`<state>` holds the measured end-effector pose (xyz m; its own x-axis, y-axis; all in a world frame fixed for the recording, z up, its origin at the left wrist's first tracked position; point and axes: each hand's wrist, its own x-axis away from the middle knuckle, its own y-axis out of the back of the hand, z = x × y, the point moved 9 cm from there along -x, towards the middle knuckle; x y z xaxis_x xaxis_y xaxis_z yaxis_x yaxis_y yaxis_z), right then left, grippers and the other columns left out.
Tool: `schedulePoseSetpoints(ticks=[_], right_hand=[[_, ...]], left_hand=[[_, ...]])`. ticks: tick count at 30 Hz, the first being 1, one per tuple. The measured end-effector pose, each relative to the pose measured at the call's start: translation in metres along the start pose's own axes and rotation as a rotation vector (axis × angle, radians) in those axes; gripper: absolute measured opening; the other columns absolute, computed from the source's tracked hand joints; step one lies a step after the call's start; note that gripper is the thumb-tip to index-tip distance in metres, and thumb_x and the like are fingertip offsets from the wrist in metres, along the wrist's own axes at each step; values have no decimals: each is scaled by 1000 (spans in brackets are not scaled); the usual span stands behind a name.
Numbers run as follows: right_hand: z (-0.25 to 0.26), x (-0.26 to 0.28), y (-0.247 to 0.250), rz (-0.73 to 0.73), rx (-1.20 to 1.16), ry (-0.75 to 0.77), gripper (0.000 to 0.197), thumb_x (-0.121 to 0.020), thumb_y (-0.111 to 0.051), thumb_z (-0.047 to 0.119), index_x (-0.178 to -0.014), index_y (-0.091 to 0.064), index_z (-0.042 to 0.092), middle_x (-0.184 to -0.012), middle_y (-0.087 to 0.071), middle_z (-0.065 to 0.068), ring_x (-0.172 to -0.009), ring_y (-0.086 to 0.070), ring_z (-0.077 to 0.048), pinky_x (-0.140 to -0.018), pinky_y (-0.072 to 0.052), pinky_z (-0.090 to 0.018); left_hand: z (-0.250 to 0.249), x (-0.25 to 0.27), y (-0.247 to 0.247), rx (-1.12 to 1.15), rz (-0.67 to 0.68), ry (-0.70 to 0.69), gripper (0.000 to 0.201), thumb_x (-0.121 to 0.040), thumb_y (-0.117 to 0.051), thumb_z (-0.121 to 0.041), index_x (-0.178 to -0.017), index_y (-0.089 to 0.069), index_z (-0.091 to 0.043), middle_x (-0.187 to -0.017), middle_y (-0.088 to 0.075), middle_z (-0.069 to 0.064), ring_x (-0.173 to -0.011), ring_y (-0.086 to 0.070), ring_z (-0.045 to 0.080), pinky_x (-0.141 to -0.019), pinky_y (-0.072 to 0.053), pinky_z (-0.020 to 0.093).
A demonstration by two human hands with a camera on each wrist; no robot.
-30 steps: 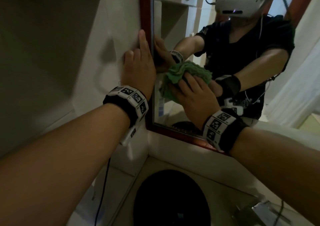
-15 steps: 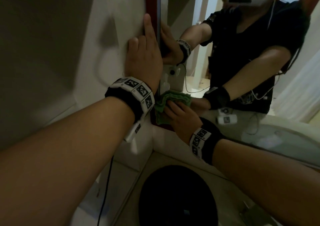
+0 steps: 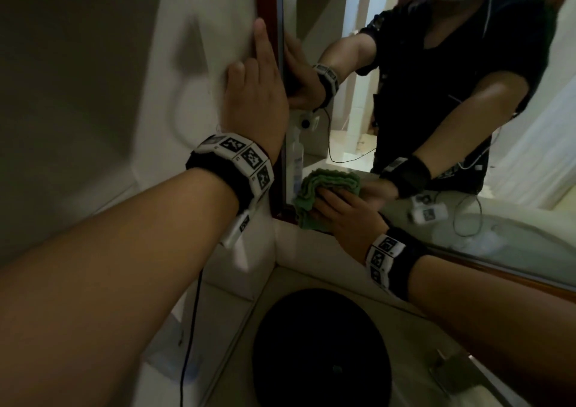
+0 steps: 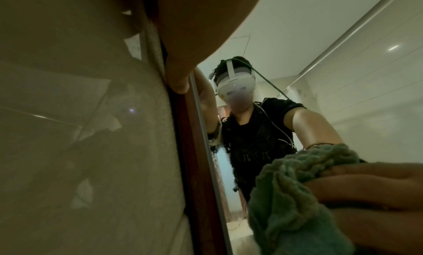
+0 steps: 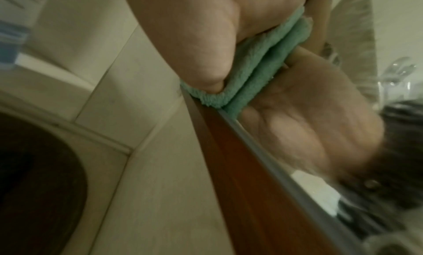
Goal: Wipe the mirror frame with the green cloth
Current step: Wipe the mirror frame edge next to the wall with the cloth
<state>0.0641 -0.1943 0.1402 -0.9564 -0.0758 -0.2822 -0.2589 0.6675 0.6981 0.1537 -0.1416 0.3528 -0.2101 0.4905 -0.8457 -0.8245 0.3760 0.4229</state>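
Quick count from my end: two hands, one green cloth [image 3: 324, 198], one mirror with a reddish-brown wooden mirror frame [image 3: 270, 17], one dark round basin [image 3: 321, 347] below, and a black wristband with printed marker tiles on each arm (so two of those).

The left hand [image 3: 254, 95] is up high, laid flat on the pale wall [image 3: 202, 48] right beside the frame's vertical side, index finger stretched straight up along the wood, the other fingers bent a bit against the tile. It isn't holding anything; from the left wrist view I can see a fingertip [image 4: 179, 85] sitting on the frame's edge.

The right hand [image 3: 346, 219] is lower, reaching in from the right with the forearm angled up toward the mirror's bottom left corner. Its fingers are wrapped over the bunched cloth, pressing it onto the corner where the bottom rail meets the upright. In the right wrist view the thumb [image 5: 213, 60] is dug into the folded cloth [image 5: 251, 74], which sits right on the edge of the wood [image 5: 247, 168] and touches the glass (that shot is pretty blurry).

So the cloth sits under the right hand's fingers, sticking out past them to the left and up, sandwiched between hand and frame. The left wrist view shows the cloth [image 4: 288, 195] bulging out ahead of those fingers.
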Motion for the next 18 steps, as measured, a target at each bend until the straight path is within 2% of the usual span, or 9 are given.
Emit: schedulePoseSetpoints(ticks=[3, 5, 7, 9, 12, 15, 18], right_hand=[[-6, 13, -6, 55, -7, -4, 61, -60, -77, 28, -121, -68, 24, -127, -65, 3, -121, -59, -22, -104, -40, -40], [-6, 13, -8, 80, -19, -8, 63, -58, -78, 27, -121, -68, 23, -126, -65, 3, -120, -60, -22, -101, -44, -40], [-5, 8, -6, 79, 1, -17, 60, -63, -71, 27, -122, -67, 24, -127, -64, 4, -120, -59, -21, -101, -42, -40], [-3, -1, -1, 57, 15, -33, 56, -67, -61, 26, -122, -67, 23, -126, -65, 3, -119, -60, -22, -102, -33, -39], [4, -14, 4, 38, -1, -70, 51, -74, -55, 24, -123, -66, 22, -127, -64, 0, -121, -58, -25, -102, -28, -40], [8, -23, 1, 49, -18, -64, 51, -80, -49, 23, -129, -61, 21, -132, -60, -2, -125, -54, -27, -105, -26, -42], [10, -27, -1, 56, -50, -47, 50, -87, -34, 20, -129, -61, 19, -132, -60, -3, -125, -54, -28, -106, -26, -43]], left_hand=[[0, 1, 0, 1, 5, -1, 50, -91, -42, -25, -136, -47, -2, -146, -42, 12, -83, -56, 20, -80, -41, 30], [-1, 2, -1, 4, 8, -11, 51, -92, -41, -24, -137, -46, -2, -147, -41, 11, -84, -56, 19, -80, -43, 28], [-2, 2, -2, 2, 7, -23, 51, -92, -41, -25, -137, -46, -3, -146, -41, 11, -83, -56, 19, -80, -43, 29], [-3, 2, -3, 10, 6, -33, 51, -92, -40, -24, -138, -44, -2, -147, -40, 11, -85, -57, 19, -81, -44, 29], [-5, 2, -3, 40, 2, -46, 52, -94, -38, -23, -141, -40, -1, -149, -37, 12, -87, -56, 19, -83, -43, 29], [-5, 1, -2, 45, 1, -49, 49, -92, -41, -24, -136, -47, -3, -148, -40, 11, -85, -57, 19, -82, -43, 27], [-1, 2, 2, 108, 44, -47, 49, -89, -35, -21, -133, -53, -8, -145, -44, 8, -86, -58, 18, -83, -41, 29]])
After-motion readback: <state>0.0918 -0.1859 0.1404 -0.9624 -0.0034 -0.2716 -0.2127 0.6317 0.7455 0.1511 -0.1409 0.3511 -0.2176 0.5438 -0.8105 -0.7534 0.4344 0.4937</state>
